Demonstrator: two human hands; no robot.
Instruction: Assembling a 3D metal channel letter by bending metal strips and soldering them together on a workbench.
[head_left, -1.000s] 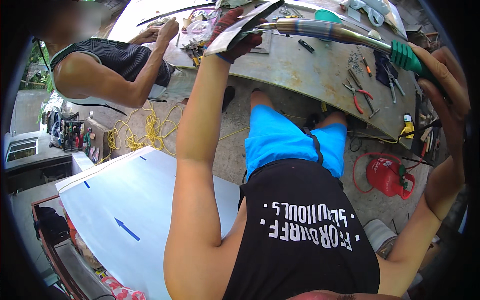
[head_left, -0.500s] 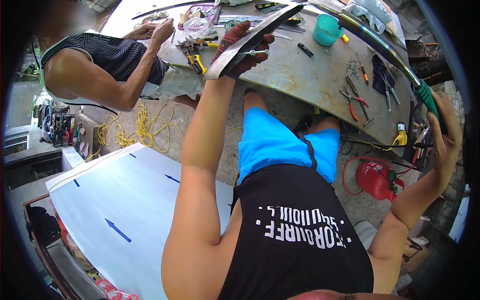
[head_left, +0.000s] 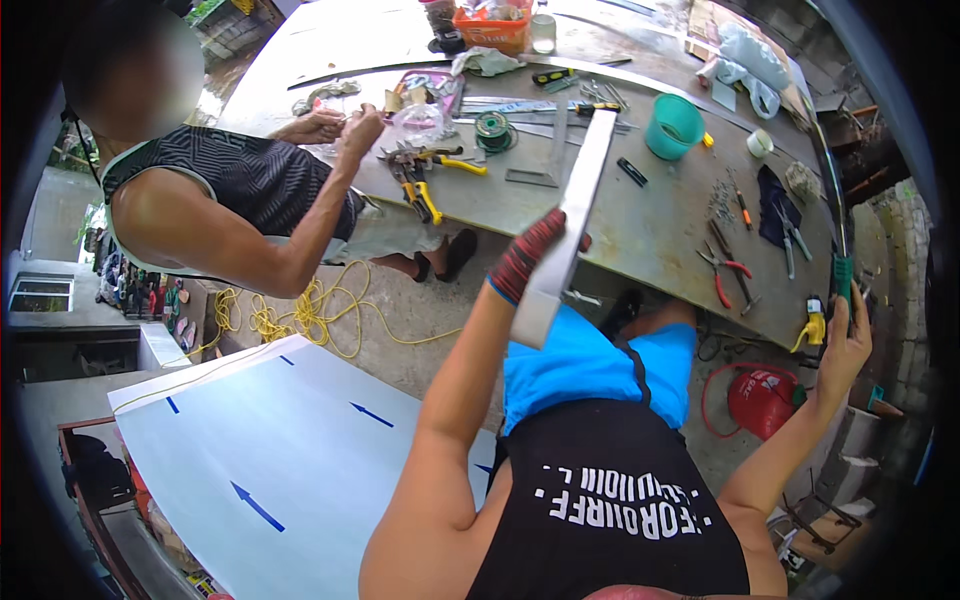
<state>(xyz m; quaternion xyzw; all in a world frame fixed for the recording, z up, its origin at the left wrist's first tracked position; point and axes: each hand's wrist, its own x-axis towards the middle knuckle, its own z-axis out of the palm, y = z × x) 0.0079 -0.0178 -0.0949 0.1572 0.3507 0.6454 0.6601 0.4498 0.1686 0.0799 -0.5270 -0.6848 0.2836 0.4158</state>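
Observation:
My left hand [head_left: 528, 255], in a red and black glove, grips a long pale metal strip [head_left: 585, 170] held up at a slant over the table's front edge. A bolt [head_left: 583, 298] shows beside the strip's lower part. Out at the far right, my bare right hand [head_left: 846, 345] has its fingers closed about the lower end of a green grip [head_left: 843, 278]. From that grip a long shiny metal shaft [head_left: 836, 190] runs up along the table's right side; its far end is hard to make out.
On the metal table [head_left: 640, 225] lie snips [head_left: 412, 180], a green wire spool [head_left: 493, 131], a teal bucket [head_left: 674, 128], red-handled pliers [head_left: 722, 275] and a hammer [head_left: 738, 270]. A co-worker [head_left: 225, 190] stands at the left. Yellow cord [head_left: 310, 310], a white sheet [head_left: 300, 430] and a red tank [head_left: 760, 400] lie lower.
My left hand has come down and right with the metal strip, turning it more upright. My right hand has moved lower and inward with the green-gripped shaft. The view has shifted, showing more of the table.

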